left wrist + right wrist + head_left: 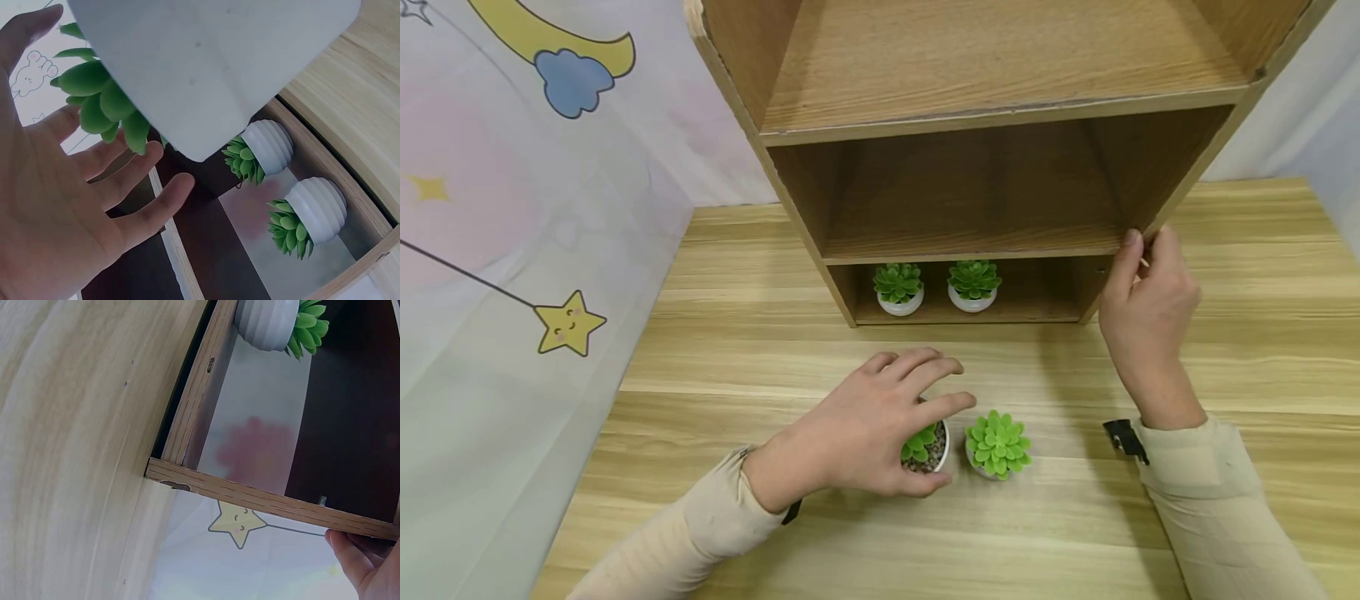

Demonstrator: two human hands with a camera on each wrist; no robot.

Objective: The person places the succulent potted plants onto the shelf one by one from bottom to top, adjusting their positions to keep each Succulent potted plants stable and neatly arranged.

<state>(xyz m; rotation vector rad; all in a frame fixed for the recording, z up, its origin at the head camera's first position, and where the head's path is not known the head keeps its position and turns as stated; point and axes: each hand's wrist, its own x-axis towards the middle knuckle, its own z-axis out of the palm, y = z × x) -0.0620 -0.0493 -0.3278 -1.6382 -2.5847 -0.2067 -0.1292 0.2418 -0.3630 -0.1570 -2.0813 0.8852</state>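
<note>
My left hand (868, 429) reaches over a white pot (219, 69) with a green artificial succulent and brown pebbles (931, 454), partly covering it. The fingers are spread and loosely bent, with space between them and the pot in the left wrist view. Just right of that pot stands a smaller potted succulent (998, 444), lighter green. My right hand (1150, 321) holds the right side edge of a wooden shelf (1000, 117), thumb at the front. In the right wrist view, the right fingertips (340, 540) meet the side board.
Two succulents in ribbed white pots, one left (900, 292) and one right (973, 287), sit in the shelf's bottom compartment. The shelf stands on a wood-grain table (700, 333). A pale curtain (475, 400) with printed stars hangs at the left.
</note>
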